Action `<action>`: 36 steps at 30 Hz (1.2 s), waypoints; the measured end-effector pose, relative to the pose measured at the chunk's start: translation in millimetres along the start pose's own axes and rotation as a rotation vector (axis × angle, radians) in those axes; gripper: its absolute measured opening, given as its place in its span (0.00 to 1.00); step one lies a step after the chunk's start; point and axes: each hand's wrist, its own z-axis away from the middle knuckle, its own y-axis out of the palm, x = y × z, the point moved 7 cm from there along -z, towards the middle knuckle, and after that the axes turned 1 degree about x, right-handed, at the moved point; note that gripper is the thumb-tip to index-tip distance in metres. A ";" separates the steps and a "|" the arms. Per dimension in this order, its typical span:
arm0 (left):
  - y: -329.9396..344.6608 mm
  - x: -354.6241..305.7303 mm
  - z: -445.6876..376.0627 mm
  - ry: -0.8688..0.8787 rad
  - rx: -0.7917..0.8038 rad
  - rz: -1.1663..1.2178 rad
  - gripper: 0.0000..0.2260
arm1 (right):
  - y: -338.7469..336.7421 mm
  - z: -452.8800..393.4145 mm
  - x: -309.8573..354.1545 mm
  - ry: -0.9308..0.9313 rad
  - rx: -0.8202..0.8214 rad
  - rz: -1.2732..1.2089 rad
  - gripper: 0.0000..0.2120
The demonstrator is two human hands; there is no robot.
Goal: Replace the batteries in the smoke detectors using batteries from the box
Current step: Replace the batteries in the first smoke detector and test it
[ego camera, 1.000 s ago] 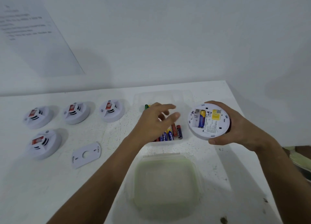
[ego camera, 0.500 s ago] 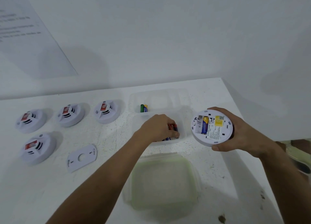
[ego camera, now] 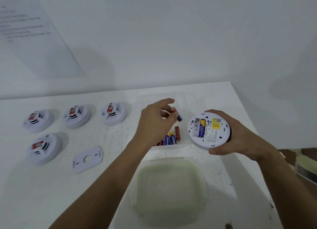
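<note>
both forearms bare, no sleeves in view; the left hand (ego camera: 155, 124) and right hand (ego camera: 240, 136) wear no gloves, rings or watch.

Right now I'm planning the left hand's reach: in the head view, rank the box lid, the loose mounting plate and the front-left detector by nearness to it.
From the left hand:
1. Box lid, near side, just below the forearm.
2. Mounting plate, to the left.
3. Front-left detector, farthest left.

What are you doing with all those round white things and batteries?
A person is changing smoke detector batteries. The left hand pinches a red and blue battery above the clear plastic box. The right hand holds an upturned round white smoke detector with one battery inside and an empty slot beside it. Four more detectors wait on the white table.
</note>
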 end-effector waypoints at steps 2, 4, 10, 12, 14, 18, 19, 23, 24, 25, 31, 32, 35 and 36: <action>-8.3 -17.8 10.1 0.074 -0.025 0.039 0.10 | 6.3 -5.9 4.8 -0.015 0.014 -0.001 0.44; -10.3 -27.9 20.5 0.120 0.003 0.045 0.09 | 12.9 -12.2 10.7 -0.038 0.030 0.004 0.44; -16.7 -32.8 46.0 0.393 -0.072 -0.211 0.06 | 32.4 -29.2 24.7 -0.082 0.086 0.002 0.43; -19.0 -28.3 53.7 0.444 -0.110 -0.292 0.05 | 39.2 -35.4 28.6 -0.089 0.114 -0.001 0.44; -25.1 -18.3 57.6 0.395 -0.110 -0.263 0.07 | 47.0 -41.8 32.2 -0.091 0.144 0.004 0.44; -45.7 5.6 64.0 0.218 -0.088 -0.099 0.07 | 67.4 -54.6 43.4 -0.107 0.203 0.015 0.43; -52.7 11.9 65.3 0.155 -0.091 -0.080 0.08 | 74.0 -57.9 46.8 -0.111 0.222 0.017 0.43; -78.0 37.8 70.4 -0.157 0.019 0.108 0.24 | 102.7 -71.3 59.6 -0.125 0.272 0.018 0.44; -84.6 43.0 72.1 -0.221 0.053 0.167 0.29 | 110.9 -74.6 62.1 -0.128 0.283 0.016 0.44; -92.0 47.0 73.9 -0.262 0.077 0.203 0.33 | 119.9 -77.7 64.6 -0.128 0.294 0.009 0.44; -141.0 69.1 89.5 -0.306 0.059 0.260 0.39 | 176.2 -96.2 77.0 -0.119 0.352 -0.008 0.43; -148.5 73.8 92.7 -0.310 0.056 0.256 0.38 | 185.6 -99.1 79.3 -0.120 0.362 0.001 0.44; -168.8 90.4 99.3 -0.332 0.031 0.248 0.36 | 209.9 -106.4 83.8 -0.125 0.389 0.018 0.45; -174.4 96.2 100.9 -0.339 0.023 0.253 0.35 | 216.8 -108.7 84.1 -0.122 0.394 0.019 0.45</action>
